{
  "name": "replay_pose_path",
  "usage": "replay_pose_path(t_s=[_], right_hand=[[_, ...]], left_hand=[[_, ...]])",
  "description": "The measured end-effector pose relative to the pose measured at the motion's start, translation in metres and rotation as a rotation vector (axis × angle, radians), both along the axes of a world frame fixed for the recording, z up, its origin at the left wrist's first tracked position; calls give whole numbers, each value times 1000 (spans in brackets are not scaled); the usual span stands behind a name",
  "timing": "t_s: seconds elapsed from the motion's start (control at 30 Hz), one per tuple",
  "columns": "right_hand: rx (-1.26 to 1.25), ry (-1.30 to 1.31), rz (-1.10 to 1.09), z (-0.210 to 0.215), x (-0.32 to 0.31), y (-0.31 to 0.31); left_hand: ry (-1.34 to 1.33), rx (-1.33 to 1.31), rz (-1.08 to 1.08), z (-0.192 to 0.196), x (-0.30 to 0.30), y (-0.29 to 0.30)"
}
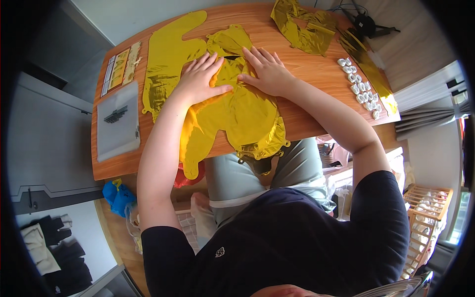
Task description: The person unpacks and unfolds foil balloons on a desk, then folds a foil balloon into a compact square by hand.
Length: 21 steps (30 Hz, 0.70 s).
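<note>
A flat gold foil balloon (251, 111) lies across the front of the wooden table, its lower end hanging over the edge towards my lap. My left hand (202, 80) rests flat on its left side, fingers spread and pointing away from me. On its upper right side lies my right hand (266, 73), palm down with the fingers apart. Orange-yellow material (190, 129) shows beneath and beside my left hand. Another flat gold foil balloon (170, 47) stretches out to the left and reaches the back of the table.
On the table's right stand rows of small white coiled pieces (360, 86). Crumpled gold foil (309, 34) lies at the back right. A translucent sheet with dark strips (118, 121) and a printed packet (118, 68) are on the left. Below is a blue bag (118, 198).
</note>
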State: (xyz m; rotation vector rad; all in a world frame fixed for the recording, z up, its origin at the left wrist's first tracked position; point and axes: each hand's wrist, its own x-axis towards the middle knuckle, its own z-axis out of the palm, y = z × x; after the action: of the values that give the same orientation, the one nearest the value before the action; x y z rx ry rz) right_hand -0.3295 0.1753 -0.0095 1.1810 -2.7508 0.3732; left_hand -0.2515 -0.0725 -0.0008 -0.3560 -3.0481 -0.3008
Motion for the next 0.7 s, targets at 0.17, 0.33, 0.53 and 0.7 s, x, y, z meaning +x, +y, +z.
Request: replay_pose_path(t_s=[0.17, 0.33, 0.53, 0.7], right_hand=[[-7, 25, -26, 3, 6, 0], [21, 42, -36, -1, 7, 4], [-3, 61, -26, 3, 13, 0], [25, 33, -51, 1, 7, 3]], left_hand=[[-20, -8, 14, 4, 0, 2], [-37, -4, -15, 0, -2, 2], [24, 778, -52, 4, 0, -22], [-48, 641, -66, 52, -2, -11]])
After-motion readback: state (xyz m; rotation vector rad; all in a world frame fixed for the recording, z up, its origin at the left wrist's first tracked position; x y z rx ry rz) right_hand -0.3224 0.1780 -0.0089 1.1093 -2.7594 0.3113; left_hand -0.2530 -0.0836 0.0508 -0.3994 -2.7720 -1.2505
